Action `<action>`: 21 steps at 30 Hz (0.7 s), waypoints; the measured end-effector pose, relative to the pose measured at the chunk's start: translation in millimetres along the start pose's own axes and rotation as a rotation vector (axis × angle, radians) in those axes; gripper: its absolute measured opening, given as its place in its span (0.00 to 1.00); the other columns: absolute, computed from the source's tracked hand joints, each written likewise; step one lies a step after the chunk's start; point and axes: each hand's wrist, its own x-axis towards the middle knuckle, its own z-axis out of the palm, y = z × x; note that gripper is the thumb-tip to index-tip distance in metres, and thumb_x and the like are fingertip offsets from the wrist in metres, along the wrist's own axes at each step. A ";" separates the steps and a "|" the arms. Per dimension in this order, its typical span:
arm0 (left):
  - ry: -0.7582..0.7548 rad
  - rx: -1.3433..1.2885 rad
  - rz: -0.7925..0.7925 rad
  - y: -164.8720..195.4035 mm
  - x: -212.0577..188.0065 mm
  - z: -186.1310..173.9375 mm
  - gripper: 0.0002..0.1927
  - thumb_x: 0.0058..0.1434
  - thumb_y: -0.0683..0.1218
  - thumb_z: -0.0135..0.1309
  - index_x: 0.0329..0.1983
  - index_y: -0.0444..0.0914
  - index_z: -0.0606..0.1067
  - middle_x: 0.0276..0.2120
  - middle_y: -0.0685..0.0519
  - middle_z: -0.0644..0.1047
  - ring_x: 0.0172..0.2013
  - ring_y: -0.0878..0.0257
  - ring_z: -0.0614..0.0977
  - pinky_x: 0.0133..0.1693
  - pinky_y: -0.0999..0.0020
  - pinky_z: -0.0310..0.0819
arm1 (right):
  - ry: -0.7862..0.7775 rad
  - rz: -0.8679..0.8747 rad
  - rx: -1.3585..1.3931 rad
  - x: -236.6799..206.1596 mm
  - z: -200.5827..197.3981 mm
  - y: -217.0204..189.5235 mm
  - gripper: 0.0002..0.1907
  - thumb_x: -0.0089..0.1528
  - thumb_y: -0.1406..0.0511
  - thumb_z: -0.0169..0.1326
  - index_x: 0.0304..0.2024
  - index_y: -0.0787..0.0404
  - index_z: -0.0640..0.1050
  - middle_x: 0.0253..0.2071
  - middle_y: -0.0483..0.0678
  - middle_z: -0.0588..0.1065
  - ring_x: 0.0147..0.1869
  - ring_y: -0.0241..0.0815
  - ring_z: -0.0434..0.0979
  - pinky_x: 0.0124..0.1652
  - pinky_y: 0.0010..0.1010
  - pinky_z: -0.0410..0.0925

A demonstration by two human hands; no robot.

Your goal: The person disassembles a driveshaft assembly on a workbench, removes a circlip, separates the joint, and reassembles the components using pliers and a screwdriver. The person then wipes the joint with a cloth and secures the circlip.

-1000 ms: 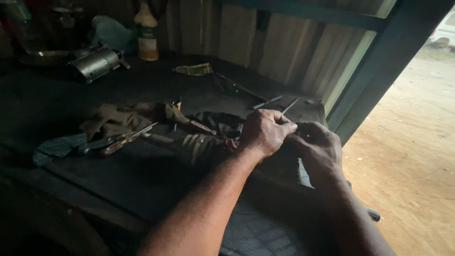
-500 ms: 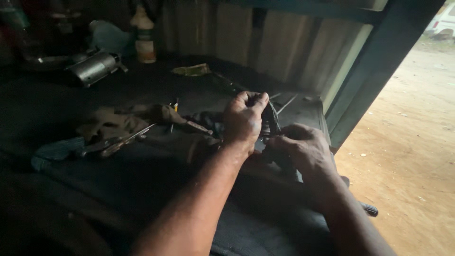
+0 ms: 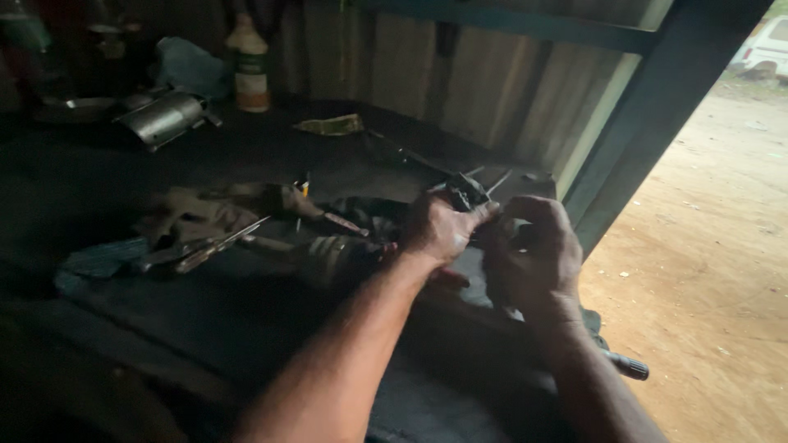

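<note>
Small dark part [image 3: 465, 194]: you've raised it slightly, possibly a metal clip.
Left hand [image 3: 439, 230]: pinching it.
Right hand [image 3: 533, 254]: now curled beside, grip unclear.
Surface [image 3: 246, 156]: cluttered.

Only one labelled package shows here: a plastic bottle [image 3: 249, 67] standing upright at the back of the dark workbench [image 3: 246, 328], up against the corrugated wall [image 3: 460, 74]. Its neck and shoulders are pale, almost white. A label wraps the body, green across the top and pale cream below. No signs or screens anywhere.
</note>
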 end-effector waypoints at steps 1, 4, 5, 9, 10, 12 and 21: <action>0.021 0.030 0.009 -3.1 1.6 1.6 0.10 0.60 0.51 0.65 0.34 0.39 0.81 0.33 0.51 0.84 0.35 0.59 0.85 0.40 0.63 0.77 | -0.028 0.169 0.127 -0.3 -0.4 -2.8 0.22 0.56 0.67 0.64 0.52 0.63 0.73 0.34 0.53 0.78 0.26 0.42 0.77 0.21 0.34 0.68; 0.074 0.060 0.046 -8.5 2.6 5.4 0.10 0.61 0.50 0.64 0.34 0.39 0.81 0.32 0.51 0.83 0.34 0.58 0.84 0.39 0.62 0.76 | -0.148 0.098 0.251 0.6 -6.6 -8.5 0.17 0.63 0.65 0.60 0.53 0.63 0.75 0.34 0.50 0.80 0.32 0.34 0.80 0.28 0.27 0.73; 0.090 0.058 0.055 -9.2 1.3 6.4 0.10 0.62 0.51 0.64 0.35 0.39 0.81 0.32 0.51 0.83 0.34 0.58 0.84 0.38 0.62 0.75 | -0.176 0.196 0.344 1.4 -8.6 -9.4 0.17 0.64 0.63 0.58 0.53 0.63 0.76 0.32 0.49 0.78 0.29 0.35 0.77 0.25 0.28 0.70; -0.040 -0.366 -0.167 -9.0 -4.5 8.5 0.11 0.62 0.51 0.61 0.35 0.38 0.81 0.31 0.52 0.83 0.33 0.59 0.84 0.37 0.62 0.78 | -0.193 0.608 0.560 5.0 -15.1 -10.0 0.18 0.66 0.58 0.53 0.53 0.62 0.77 0.26 0.46 0.70 0.21 0.37 0.68 0.17 0.30 0.61; -0.024 -0.312 -0.072 -8.1 -5.1 8.6 0.12 0.63 0.52 0.61 0.36 0.38 0.80 0.31 0.52 0.83 0.33 0.60 0.83 0.38 0.63 0.77 | -0.177 0.711 0.572 6.3 -14.7 -10.3 0.19 0.66 0.56 0.53 0.53 0.62 0.77 0.24 0.46 0.68 0.21 0.38 0.67 0.16 0.30 0.61; 0.016 -0.191 0.032 -5.4 -4.5 7.9 0.13 0.64 0.52 0.62 0.36 0.37 0.80 0.31 0.52 0.82 0.34 0.62 0.82 0.38 0.64 0.76 | -0.204 0.561 0.566 6.2 -12.6 -11.0 0.22 0.66 0.54 0.51 0.56 0.59 0.76 0.27 0.46 0.72 0.24 0.37 0.69 0.18 0.30 0.63; -0.020 -0.279 -0.406 0.0 -0.5 1.0 0.11 0.61 0.52 0.61 0.31 0.39 0.83 0.28 0.55 0.84 0.30 0.65 0.83 0.35 0.67 0.76 | -0.301 0.029 0.049 4.4 -7.0 6.6 0.23 0.63 0.55 0.55 0.51 0.68 0.78 0.38 0.53 0.81 0.33 0.37 0.77 0.30 0.27 0.69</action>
